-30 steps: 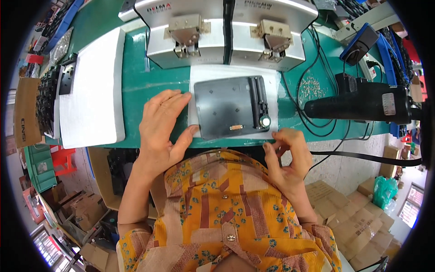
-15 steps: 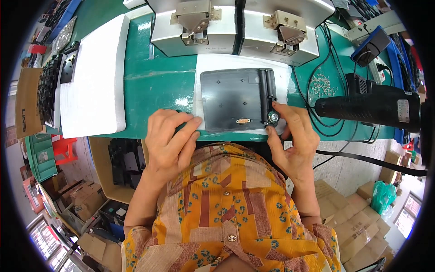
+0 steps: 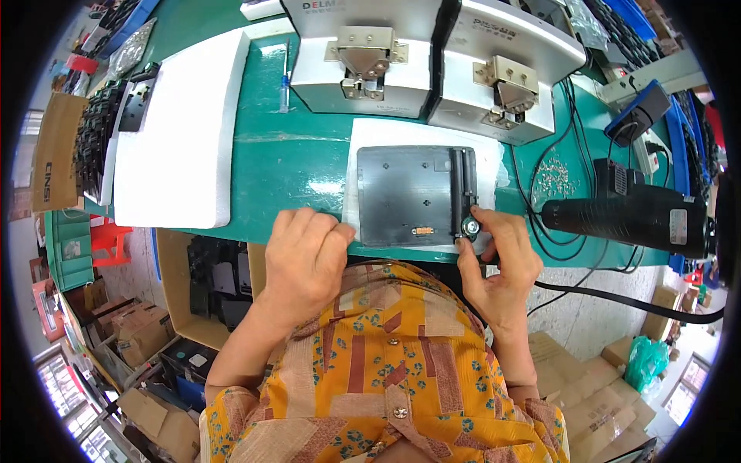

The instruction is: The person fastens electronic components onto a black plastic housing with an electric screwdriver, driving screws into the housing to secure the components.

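Plainly, in the head view, printed lettering [image 3: 320, 8] marks the silver cases [image 3: 413, 83] beyond the black panel [image 3: 405, 189], and a white label [image 3: 678, 216] the tool [image 3: 610, 220] to its right. The smooth panel lies on a white sheet [image 3: 488, 164], bearing plus-shaped marks [image 3: 427, 203], a coppery piece [image 3: 423, 231] and a raised bar [image 3: 460, 179]. By its near-left corner the left hand [image 3: 309, 255] is curled; at its near-right, the right hand [image 3: 503, 266] brackets a round knob [image 3: 471, 227] between thumb and forefinger. Any grip is unclear.
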Demonstrator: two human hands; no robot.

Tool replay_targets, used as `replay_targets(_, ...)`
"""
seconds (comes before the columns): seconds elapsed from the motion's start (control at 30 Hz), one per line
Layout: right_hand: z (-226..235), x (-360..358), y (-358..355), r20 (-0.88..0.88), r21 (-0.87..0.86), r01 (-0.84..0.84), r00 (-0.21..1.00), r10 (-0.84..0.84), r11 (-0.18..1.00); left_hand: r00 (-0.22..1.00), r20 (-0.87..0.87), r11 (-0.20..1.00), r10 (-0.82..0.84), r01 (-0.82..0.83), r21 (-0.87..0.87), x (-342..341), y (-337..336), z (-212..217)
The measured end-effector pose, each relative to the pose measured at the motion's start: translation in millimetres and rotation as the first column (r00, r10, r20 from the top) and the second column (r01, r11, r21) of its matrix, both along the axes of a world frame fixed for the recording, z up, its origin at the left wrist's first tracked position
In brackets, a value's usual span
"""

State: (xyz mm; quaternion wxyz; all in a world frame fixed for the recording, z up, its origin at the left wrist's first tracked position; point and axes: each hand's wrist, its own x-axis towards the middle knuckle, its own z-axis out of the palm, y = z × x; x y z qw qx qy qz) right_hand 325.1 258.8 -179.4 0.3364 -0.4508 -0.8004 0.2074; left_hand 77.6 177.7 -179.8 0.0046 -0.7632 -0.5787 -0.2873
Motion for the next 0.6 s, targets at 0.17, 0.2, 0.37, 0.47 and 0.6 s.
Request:
replay_targets(0.17, -1, -1, 1, 0.011, 0.024, -0.030, 0.999, 0.030, 0.999, 0.992, 0.027, 0.991, 0.127, -0.126, -0.043, 12, -11, 1)
replay_targets(0.2, -1, -1, 2, 0.009, 0.025, -0.042, 0.999, 0.041, 0.999, 0.990, 0.025, 0.990, 0.138, -0.137, -0.042, 13, -11, 2)
replay_targets(0.37, -2, 0, 5, 0.032, 0.041, -0.048, 0.998, 0.047, 0.998, 0.986, 0.062, 0.988, 0.154, -0.151, -0.043, 15, -11, 1)
replay_targets(0.47, -3, 0, 5, 0.029, 0.052, -0.054, 0.998, 0.052, 0.997, 0.985, 0.119, 0.991, 0.123, -0.117, -0.057, 11, -7, 5)
replay_targets(0.6, -1, -3, 8, -0.011, 0.047, -0.087, 0.996, 0.088, 0.995, 0.987, 0.139, 0.995, 0.078, -0.068, -0.075, 3, 1, 9)
